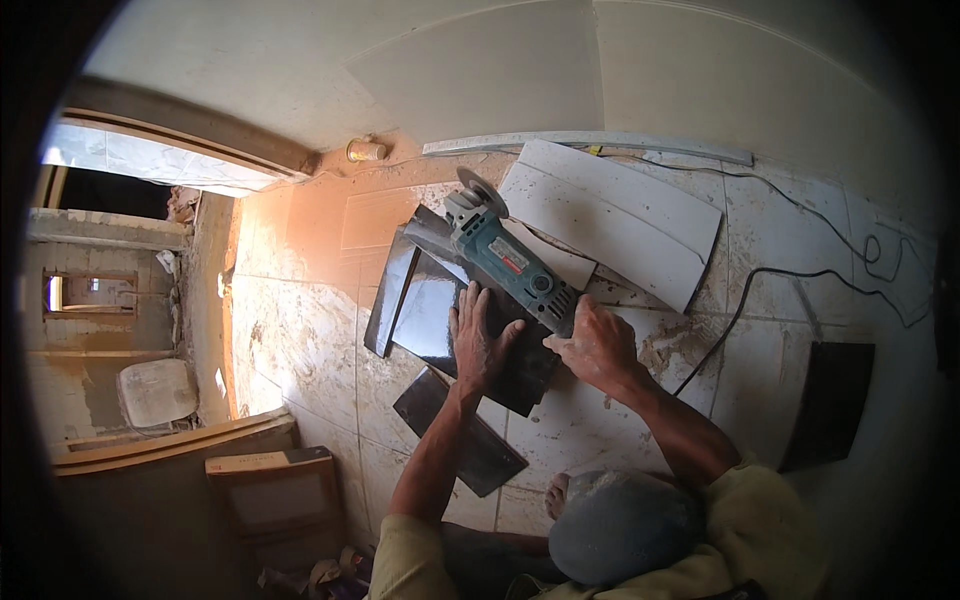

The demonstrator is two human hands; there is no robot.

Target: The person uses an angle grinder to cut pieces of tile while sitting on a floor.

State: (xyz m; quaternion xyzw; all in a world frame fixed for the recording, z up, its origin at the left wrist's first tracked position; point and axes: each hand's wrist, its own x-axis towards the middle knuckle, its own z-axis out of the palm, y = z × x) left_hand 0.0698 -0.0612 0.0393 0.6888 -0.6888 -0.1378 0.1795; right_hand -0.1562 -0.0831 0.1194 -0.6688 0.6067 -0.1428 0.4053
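My right hand [598, 348] is wrapped round the rear end of a teal angle grinder [505, 258]. Its grey disc [484, 192] stands tilted at the far end, over or beside the far edge of the dark tiles; contact cannot be made out. Under the grinder lies a glossy dark tile [515, 382], and my left hand [482, 335] rests flat on it with fingers spread. Another dark piece [425, 300] reflects light just left of that hand. A separate dark tile strip [462, 430] lies nearer, below my left wrist.
White boards or tiles [620, 215] are stacked beyond the grinder. A long metal straightedge [590, 140] runs along the wall. Black cable [745, 295] trails across the dusty tiled floor at right. A small cup-like container [367, 151] sits by the doorway, and a cardboard box [270, 462] at lower left.
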